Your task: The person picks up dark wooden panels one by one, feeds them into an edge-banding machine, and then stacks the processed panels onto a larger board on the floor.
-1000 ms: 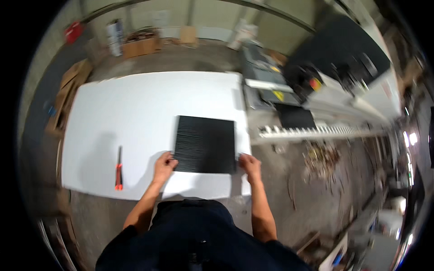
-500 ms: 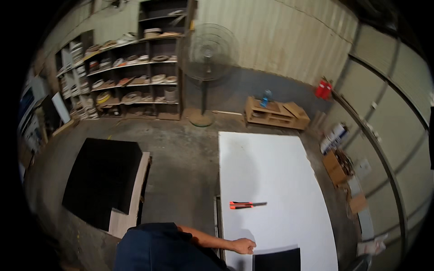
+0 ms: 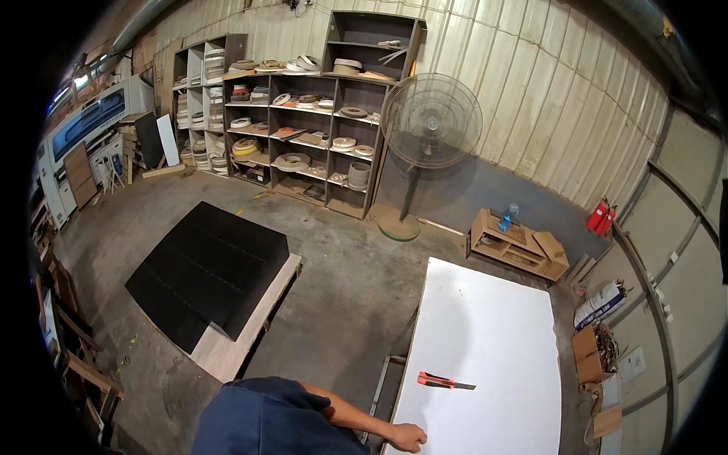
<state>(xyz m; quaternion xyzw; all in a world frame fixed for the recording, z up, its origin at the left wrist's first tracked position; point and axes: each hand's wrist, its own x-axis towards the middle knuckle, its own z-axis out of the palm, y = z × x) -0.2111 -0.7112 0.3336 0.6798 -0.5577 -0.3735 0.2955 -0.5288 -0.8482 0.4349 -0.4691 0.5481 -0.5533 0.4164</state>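
My left hand (image 3: 408,437) rests at the left edge of a large white tabletop (image 3: 485,326), near the lower edge of the picture. Its fingers are curled closed, and whatever they may hold is hidden. A dark blue sleeve (image 3: 269,417) covers my upper arm. Beyond the hand, apart from it, lies a utility knife (image 3: 446,381) with an orange and black handle, its dark blade pointing right. My right hand is out of view.
To the left, black panels (image 3: 216,262) lie stacked over a pale wood board (image 3: 246,345) on the floor. Behind stand shelves (image 3: 330,163) of edge-band rolls, a pedestal fan (image 3: 432,125) and a low wooden cabinet (image 3: 508,246). A carton (image 3: 588,356) sits beyond the table's right side.
The view has swung left and up, so the scene sits further right and lower. A black sheet beside my left hand has left the picture. The hand stays closed at the table edge.
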